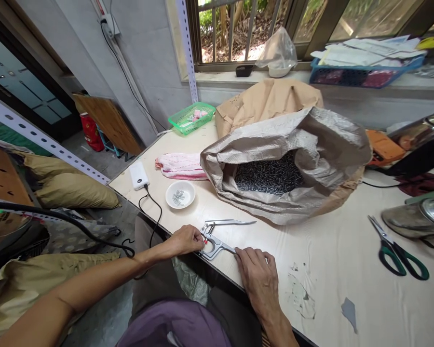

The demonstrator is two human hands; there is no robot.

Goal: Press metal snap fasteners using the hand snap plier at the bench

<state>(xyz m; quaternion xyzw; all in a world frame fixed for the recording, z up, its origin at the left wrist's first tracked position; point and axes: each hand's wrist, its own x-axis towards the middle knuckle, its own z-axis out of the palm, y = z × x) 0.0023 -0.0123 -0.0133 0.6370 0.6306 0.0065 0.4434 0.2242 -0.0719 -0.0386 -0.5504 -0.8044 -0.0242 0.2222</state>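
Observation:
A grey metal hand plier (214,245) with a coil spring, a ring-shaped opening and a small red part lies at the table's front edge, its two handles spread apart. The fingers of my left hand (186,239) are pinched together at the plier's left side, close to the red part; what they hold is too small to make out. My right hand (258,274) has its curled fingertips on the end of the lower handle. Behind the plier stands a white bowl (171,201) with several small silvery pieces (178,197) in it.
A large open sack (260,137) of dark metal pieces (269,173) leans behind the plier. Green-handled scissors (396,250) lie to the right. A white power bank (139,174) with a black cable, a pink-white cloth (181,166) and a green basket (191,119) are at the left.

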